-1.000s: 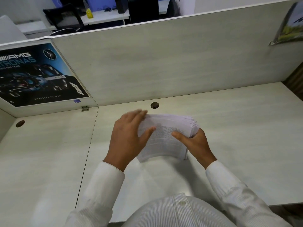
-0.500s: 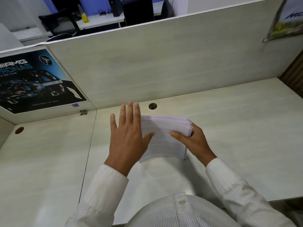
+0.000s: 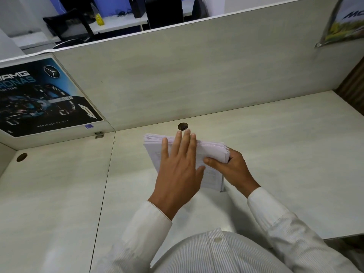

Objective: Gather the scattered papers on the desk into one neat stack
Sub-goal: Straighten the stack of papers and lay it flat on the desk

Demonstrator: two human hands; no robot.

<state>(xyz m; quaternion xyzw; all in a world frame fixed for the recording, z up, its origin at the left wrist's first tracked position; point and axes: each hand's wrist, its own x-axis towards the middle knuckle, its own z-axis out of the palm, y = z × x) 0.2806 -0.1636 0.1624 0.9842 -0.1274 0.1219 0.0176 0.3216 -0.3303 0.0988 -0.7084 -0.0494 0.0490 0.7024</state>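
So the stack of papers [image 3: 211,149] sits on the pale desk [image 3: 285,154] right in front of the person, just short of the round cable hole [image 3: 182,126] near the partition [image 3: 197,75]. The printed lines run left to right, so I'd say the long axis points away from the person toward the partition, with the far end skewed slightly to the left. The far edge shows the sheet ends a bit fanned, not perfectly flush. It may be lifted off the desk at that end, but I can't tell for sure.

The left hand [image 3: 177,174] lies flat on top of the stack, its fingers [image 3: 186,142] straight and close together, with the tips reaching past the far edge (the little finger sits slightly apart). The right hand [image 3: 234,170] grips the right edge, with the thumb [image 3: 211,161] pressed on the top sheet and the other fingers curled round the side, mostly hidden behind the paper.

A dark racing poster [image 3: 39,95] hangs on the left panel, well apart from the stack.
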